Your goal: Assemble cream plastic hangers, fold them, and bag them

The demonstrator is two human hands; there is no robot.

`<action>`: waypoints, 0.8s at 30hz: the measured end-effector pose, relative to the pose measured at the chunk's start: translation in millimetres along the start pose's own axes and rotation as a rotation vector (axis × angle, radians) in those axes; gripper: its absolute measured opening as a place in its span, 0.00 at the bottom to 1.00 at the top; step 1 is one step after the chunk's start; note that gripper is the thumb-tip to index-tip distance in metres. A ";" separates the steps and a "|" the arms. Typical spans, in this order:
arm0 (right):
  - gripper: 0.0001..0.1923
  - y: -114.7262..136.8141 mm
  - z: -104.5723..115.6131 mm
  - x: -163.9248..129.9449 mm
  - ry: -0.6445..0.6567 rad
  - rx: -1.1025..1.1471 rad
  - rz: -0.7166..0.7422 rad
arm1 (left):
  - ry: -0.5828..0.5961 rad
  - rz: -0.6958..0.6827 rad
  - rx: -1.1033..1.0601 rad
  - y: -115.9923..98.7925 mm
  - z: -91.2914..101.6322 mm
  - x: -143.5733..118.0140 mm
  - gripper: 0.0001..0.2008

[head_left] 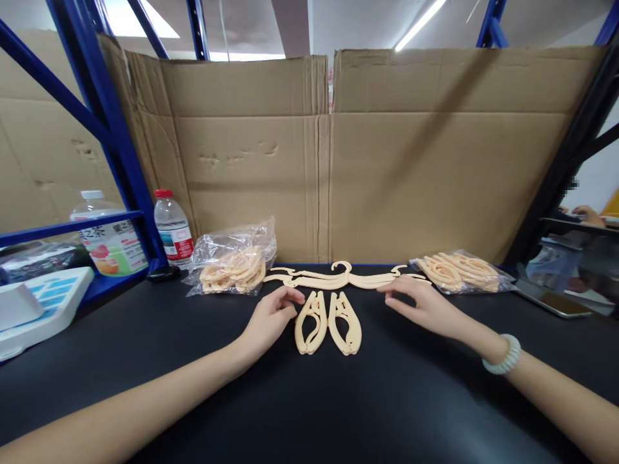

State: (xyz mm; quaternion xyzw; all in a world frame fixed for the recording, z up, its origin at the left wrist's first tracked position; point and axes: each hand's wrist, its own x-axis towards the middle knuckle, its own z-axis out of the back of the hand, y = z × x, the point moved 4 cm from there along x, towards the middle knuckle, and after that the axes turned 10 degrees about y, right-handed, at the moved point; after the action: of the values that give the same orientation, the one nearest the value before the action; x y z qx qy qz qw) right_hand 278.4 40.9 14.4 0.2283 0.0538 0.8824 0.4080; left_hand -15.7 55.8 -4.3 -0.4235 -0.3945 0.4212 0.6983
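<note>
A clear plastic bottle with a red cap is standing beyond and left of my left hand, and a clear bag of cream plastic hangers is lying nearer it. My left hand is curving loosely, empty, fingertips just beside a folded cream plastic hanger; I can't tell whether they're touching. Its folded twin is lying between my hands, with unfolded cream plastic hanger parts stretching behind. My right hand is hovering half-open, apparently empty, near their right end. Another bag is resting beyond it.
</note>
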 end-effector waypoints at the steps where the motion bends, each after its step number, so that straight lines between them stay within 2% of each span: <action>1: 0.11 -9.5 2.3 -0.4 -0.027 -0.018 -0.024 | 0.001 0.000 -0.009 -0.4 -0.1 0.0 0.12; 6: 0.13 -53.5 4.6 -4.0 -0.105 -0.093 -0.106 | 0.010 0.010 -0.035 -2.3 -0.7 -0.9 0.11; 10: 0.15 -72.7 -0.5 -5.7 -0.132 -0.145 -0.108 | 0.010 0.020 -0.029 -5.1 -1.3 -2.4 0.10; 16: 0.18 -79.8 -12.1 -6.1 -0.107 -0.222 -0.096 | -0.001 0.028 -0.039 -7.7 -2.8 -4.1 0.10; 24: 0.16 -68.0 -17.5 -3.2 -0.002 -0.241 -0.019 | 0.009 0.028 -0.056 -8.6 -3.2 -4.1 0.10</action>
State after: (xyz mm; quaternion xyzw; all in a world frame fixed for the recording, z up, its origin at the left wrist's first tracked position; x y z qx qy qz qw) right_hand 319.6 85.1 -21.4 0.1780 -0.0511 0.8781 0.4411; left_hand -12.0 48.8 1.8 -0.4506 -0.3970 0.4178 0.6818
